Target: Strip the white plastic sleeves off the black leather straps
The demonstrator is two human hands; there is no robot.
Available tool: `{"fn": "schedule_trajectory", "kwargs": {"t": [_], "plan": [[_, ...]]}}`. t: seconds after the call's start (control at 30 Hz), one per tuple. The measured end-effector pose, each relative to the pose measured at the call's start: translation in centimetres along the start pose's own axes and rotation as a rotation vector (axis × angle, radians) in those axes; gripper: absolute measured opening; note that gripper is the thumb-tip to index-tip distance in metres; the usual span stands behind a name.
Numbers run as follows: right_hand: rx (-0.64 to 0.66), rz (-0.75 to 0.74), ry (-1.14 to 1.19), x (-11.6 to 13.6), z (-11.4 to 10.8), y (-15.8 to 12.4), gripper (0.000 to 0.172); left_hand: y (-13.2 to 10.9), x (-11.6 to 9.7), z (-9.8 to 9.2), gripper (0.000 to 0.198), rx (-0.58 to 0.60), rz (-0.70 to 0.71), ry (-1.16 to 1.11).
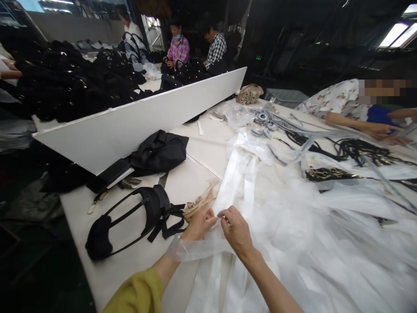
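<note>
My left hand [199, 224] and my right hand [236, 230] meet at the near middle of the white table [130, 265]. Both pinch the top edge of a long clear plastic bag [234, 191] that runs away from me across the table. Part of the same film drapes over my left wrist. Just left of my left hand lie a bundle of black straps [143, 213] and a small packet of tan pieces [198, 202].
A heap of clear plastic bags [342, 234] covers the right side. A black bag [159, 152] lies under a slanted white board [146, 117]. Black straps and gold chains [352, 156] lie far right, near a person's arm [358, 124]. More people sit behind piled black bags [65, 82].
</note>
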State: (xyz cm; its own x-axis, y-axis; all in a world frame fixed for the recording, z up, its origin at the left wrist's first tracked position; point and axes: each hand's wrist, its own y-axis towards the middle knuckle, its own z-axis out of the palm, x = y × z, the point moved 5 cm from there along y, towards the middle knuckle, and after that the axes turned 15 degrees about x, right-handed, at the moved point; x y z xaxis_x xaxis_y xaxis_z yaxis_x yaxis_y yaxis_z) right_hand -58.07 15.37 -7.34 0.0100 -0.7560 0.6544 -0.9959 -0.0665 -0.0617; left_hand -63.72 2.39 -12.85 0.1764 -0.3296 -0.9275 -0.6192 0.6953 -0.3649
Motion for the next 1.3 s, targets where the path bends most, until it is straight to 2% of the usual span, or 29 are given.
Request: {"fn": "schedule_trajectory", "kwargs": {"t": [0.07,0.2,0.27,0.33,0.43,0.5,0.57,0.63,0.73,0.83,0.9,1.0,1.07,1.13,1.2,1.27,1.3], "plan": [[-0.016,0.085,0.09,-0.5,0.2,0.2,0.025,-0.3,-0.6,0.5,0.013,0.063,0.024,0.052],[0.036,0.225,0.417,-1.9,1.1,0.3,0.019,-0.8,-1.4,0.6,0.036,0.247,0.004,0.096],[0.081,0.281,0.535,-2.3,1.7,-0.1,0.018,-1.1,-1.5,0.3,0.04,0.326,-0.031,0.096],[0.128,0.327,0.662,-2.5,2.2,-0.8,0.02,-1.2,-1.2,0.1,0.041,0.362,-0.06,0.089],[0.235,0.367,0.839,-2.2,2.8,-2.0,0.028,-1.0,-0.8,0.3,0.041,0.343,-0.063,0.08],[0.305,0.363,0.747,-1.5,2.7,-2.4,0.027,-0.8,-0.9,0.8,0.042,0.315,-0.042,0.101],[0.333,0.343,0.475,-0.8,1.9,-2.4,0.023,-0.7,-1.3,1.2,0.043,0.278,-0.013,0.153],[0.34,0.3,0.153,-0.1,0.9,-2.1,0.03,-0.8,-1.9,1.1,0.044,0.215,0.019,0.232],[0.37,0.247,-0.166,-0.5,0.2,-2.5,0.032,-0.9,-2.5,-0.6,0.044,0.068,0.054,0.409],[0.336,0.291,-0.163,-3.5,0.2,-4.5,0.036,-0.8,-1.3,-3.1,0.027,-0.055,0.021,0.627],[0.3,0.367,-0.023,-6.2,0.5,-6.5,0.042,-0.4,0.3,-4.2,0.019,-0.082,-0.006,0.721],[0.233,0.49,0.333,-8.8,0.8,-8.7,0.05,-0.2,2.1,-4.1,0.016,-0.082,-0.01,0.774],[0.159,0.508,0.627,-8.8,0.4,-8.7,0.049,-0.7,2.0,-3.3,0.018,-0.082,0.028,0.778],[0.06,0.441,0.944,-7.6,-0.3,-7.5,0.046,-1.7,0.6,-2.6,0.021,-0.077,0.116,0.709],[-0.032,0.331,1.238,-6.0,-0.8,-5.6,0.045,-3.1,-1.2,-2.0,0.028,0.04,0.153,0.543],[-0.084,0.276,1.41,-4.8,-0.5,-3.9,0.044,-4.7,-2.5,-1.2,0.032,0.287,0.073,0.337],[-0.071,0.27,1.409,-4.3,-0.2,-3.1,0.043,-5.6,-2.8,-0.9,0.031,0.408,0.015,0.268]]}}
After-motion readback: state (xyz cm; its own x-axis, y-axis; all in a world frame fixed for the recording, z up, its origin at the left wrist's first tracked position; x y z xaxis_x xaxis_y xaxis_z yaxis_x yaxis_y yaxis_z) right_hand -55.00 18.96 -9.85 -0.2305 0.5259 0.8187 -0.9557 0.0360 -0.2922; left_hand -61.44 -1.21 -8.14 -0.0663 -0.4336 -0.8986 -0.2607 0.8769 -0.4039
